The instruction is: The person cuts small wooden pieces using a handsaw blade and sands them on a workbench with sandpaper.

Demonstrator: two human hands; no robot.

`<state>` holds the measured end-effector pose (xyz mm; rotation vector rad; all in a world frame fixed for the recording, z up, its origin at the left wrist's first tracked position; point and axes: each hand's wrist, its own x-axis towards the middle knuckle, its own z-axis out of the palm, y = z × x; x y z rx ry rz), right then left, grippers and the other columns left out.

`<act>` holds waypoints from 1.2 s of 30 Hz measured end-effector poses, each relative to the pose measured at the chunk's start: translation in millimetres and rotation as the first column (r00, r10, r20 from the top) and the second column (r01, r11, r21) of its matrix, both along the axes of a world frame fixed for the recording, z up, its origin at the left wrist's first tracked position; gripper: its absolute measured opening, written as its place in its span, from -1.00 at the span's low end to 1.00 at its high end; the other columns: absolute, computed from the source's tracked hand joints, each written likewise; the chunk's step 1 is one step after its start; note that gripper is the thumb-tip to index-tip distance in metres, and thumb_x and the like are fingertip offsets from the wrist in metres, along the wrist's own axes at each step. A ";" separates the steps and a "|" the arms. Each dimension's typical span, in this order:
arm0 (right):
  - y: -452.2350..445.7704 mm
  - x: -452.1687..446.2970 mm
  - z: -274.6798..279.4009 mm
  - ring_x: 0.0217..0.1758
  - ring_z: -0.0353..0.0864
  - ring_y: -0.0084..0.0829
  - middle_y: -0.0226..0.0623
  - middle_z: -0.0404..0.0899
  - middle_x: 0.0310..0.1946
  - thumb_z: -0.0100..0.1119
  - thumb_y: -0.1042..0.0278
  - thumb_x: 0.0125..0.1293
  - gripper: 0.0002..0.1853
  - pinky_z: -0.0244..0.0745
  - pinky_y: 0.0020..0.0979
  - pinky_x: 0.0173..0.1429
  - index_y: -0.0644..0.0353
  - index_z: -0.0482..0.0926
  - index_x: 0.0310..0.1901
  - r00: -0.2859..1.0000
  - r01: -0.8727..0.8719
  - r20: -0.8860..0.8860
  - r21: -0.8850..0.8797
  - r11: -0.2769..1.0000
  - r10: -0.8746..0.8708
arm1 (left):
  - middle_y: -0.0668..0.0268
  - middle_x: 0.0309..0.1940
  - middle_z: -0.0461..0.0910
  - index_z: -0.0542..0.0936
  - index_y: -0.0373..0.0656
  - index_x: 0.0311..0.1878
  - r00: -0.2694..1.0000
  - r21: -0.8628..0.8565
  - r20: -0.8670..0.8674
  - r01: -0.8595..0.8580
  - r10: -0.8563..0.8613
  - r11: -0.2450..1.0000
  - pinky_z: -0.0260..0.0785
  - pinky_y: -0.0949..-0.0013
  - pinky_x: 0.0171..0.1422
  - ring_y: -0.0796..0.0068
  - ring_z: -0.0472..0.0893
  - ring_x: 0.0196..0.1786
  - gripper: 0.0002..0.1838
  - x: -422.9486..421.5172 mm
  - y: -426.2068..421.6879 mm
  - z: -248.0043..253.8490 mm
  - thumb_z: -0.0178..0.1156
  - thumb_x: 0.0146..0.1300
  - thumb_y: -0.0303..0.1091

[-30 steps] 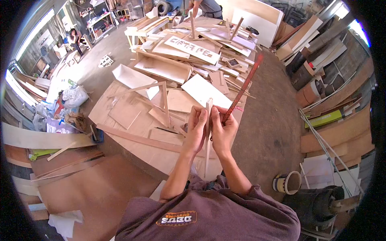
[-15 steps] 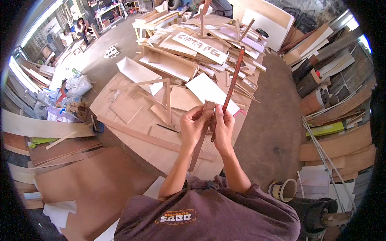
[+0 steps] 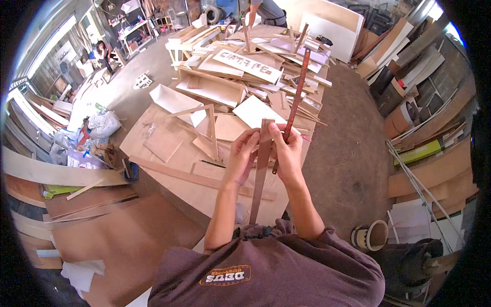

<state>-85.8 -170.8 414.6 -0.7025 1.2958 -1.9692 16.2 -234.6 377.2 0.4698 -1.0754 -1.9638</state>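
In front of my chest, a narrow brown wooden strip stands on end in the head view, its lower end reaching toward my shirt. My left hand is closed at the strip's left edge, fingertips curled near its upper part. My right hand grips the strip from the other side, thumb near the top. The same hand also holds a long, thin reddish-brown bar with small holes at its ends, slanting up and right. It resembles a rusty ruler or saw blade; I cannot tell which.
Below my hands lies a plywood worktable with a long wooden batten and a wooden corner frame. Scrap boards pile up farther back. A person stands at the far end. A bucket sits at lower right.
The wooden strip has turned to show its broad face and stands more upright. My left fingers have shifted down off its top end, and my right thumb now lies across its upper part.
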 end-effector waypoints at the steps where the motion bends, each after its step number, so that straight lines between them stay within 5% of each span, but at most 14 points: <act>1: 4.1 -0.6 -0.6 -0.55 0.43 -0.72 -0.45 0.59 -0.48 0.27 0.17 0.39 -0.70 0.24 -0.62 -0.54 0.31 0.62 -0.19 1.000 0.004 -0.001 -0.007 1.000 -0.004 | 0.32 -0.08 0.66 0.57 -0.21 0.10 1.000 -0.007 -0.001 0.004 -0.004 1.000 0.55 0.44 -0.06 0.56 0.66 -0.10 -0.69 1.2 3.6 3.0 0.15 0.45 -0.20; 3: 13.1 -2.2 -5.0 -0.59 0.40 -0.73 -0.49 0.57 -0.51 0.28 0.17 0.39 -0.72 0.21 -0.61 -0.58 0.27 0.62 -0.19 0.998 -0.065 -0.015 0.021 0.998 0.065 | 0.37 -0.11 0.64 0.56 -0.14 0.06 0.992 0.130 -0.040 0.120 -0.116 0.984 0.54 0.41 -0.05 0.57 0.64 -0.09 -0.73 6.9 11.2 10.1 0.16 0.44 -0.20; 13: 61.1 13.1 -3.0 -0.60 0.40 -0.76 -0.53 0.54 -0.53 0.27 0.15 0.39 -0.73 0.25 -0.63 -0.57 0.22 0.62 -0.22 0.988 -0.122 0.090 -0.023 0.992 0.123 | 0.49 -0.20 0.60 0.55 -0.11 0.08 0.911 0.238 -0.143 0.411 -0.387 0.880 0.44 0.50 -0.15 0.71 0.54 -0.24 -0.73 22.3 33.2 10.1 0.14 0.45 -0.18; 19: 80.9 16.3 -10.2 -0.64 0.34 -0.78 -0.58 0.51 -0.57 0.28 0.12 0.39 -0.72 0.13 -0.63 -0.61 0.21 0.60 -0.22 0.997 -0.027 0.069 -0.015 1.000 0.028 | 0.51 -0.20 0.59 0.56 -0.13 0.09 0.976 0.027 -0.047 0.215 -0.214 0.976 0.38 0.56 -0.12 0.78 0.50 -0.23 -0.71 16.6 67.8 -7.9 0.16 0.46 -0.18; 21: 85.6 16.7 -10.4 -0.67 0.28 -0.80 -0.59 0.49 -0.59 0.28 0.12 0.39 -0.72 0.05 -0.63 -0.62 0.20 0.59 -0.23 0.997 -0.018 0.075 -0.024 1.000 0.019 | 0.46 -0.19 0.61 0.58 -0.18 0.05 0.991 -0.168 0.135 0.015 0.008 0.986 0.39 0.59 -0.10 0.74 0.53 -0.18 -0.71 16.5 85.6 -9.6 0.19 0.44 -0.18; 24: 86.2 18.4 -13.4 -0.67 0.24 -0.81 -0.61 0.47 -0.60 0.28 0.13 0.39 -0.72 0.02 -0.63 -0.62 0.21 0.59 -0.23 0.998 0.029 0.061 -0.002 1.000 -0.029 | 0.40 -0.20 0.64 0.58 -0.23 0.02 0.951 -0.282 0.299 0.008 0.080 0.959 0.42 0.57 -0.10 0.69 0.58 -0.17 -0.70 26.0 98.1 -24.7 0.19 0.44 -0.18; 28: 85.2 23.7 -9.3 -0.65 0.23 -0.82 -0.63 0.43 -0.59 0.32 0.20 0.36 -0.76 0.03 -0.64 -0.62 0.23 0.59 -0.24 1.000 -0.024 -0.017 0.058 0.998 0.025 | 0.33 -0.36 0.64 0.61 -0.27 0.00 0.953 -0.206 0.260 -0.103 0.156 0.973 0.45 0.51 -0.23 0.63 0.60 -0.33 -0.65 38.2 115.2 -37.5 0.12 0.48 -0.13; 31: 77.9 25.1 -3.6 -0.60 0.28 -0.80 -0.59 0.47 -0.56 0.36 0.22 0.32 -0.74 0.22 -0.66 -0.58 0.26 0.61 -0.20 0.988 -0.049 -0.138 0.108 0.993 0.064 | 0.32 -0.43 0.64 0.62 -0.29 -0.01 0.839 -0.414 0.425 -0.152 0.339 0.897 0.44 0.49 -0.29 0.63 0.59 -0.40 -0.61 56.2 121.6 -21.2 0.09 0.49 -0.10; 33: 75.4 23.2 -2.9 -0.56 0.32 -0.77 -0.53 0.50 -0.53 0.36 0.23 0.31 -0.72 0.42 -0.64 -0.48 0.29 0.62 -0.16 0.981 -0.067 -0.171 0.112 0.991 0.086 | 0.32 -0.44 0.64 0.62 -0.29 0.01 0.835 -0.400 0.407 -0.201 0.370 0.894 0.43 0.49 -0.30 0.63 0.58 -0.41 -0.62 59.5 124.3 -19.2 0.13 0.47 -0.11; 36: 79.1 14.4 -5.2 -0.57 0.32 -0.77 -0.54 0.49 -0.53 0.35 0.23 0.31 -0.72 0.43 -0.64 -0.48 0.30 0.62 -0.17 0.986 -0.046 -0.154 0.072 0.996 0.057 | 0.34 -0.45 0.63 0.62 -0.29 0.03 0.831 -0.362 0.408 -0.233 0.379 0.902 0.41 0.50 -0.32 0.65 0.57 -0.43 -0.64 62.7 137.8 -18.5 0.23 0.40 -0.16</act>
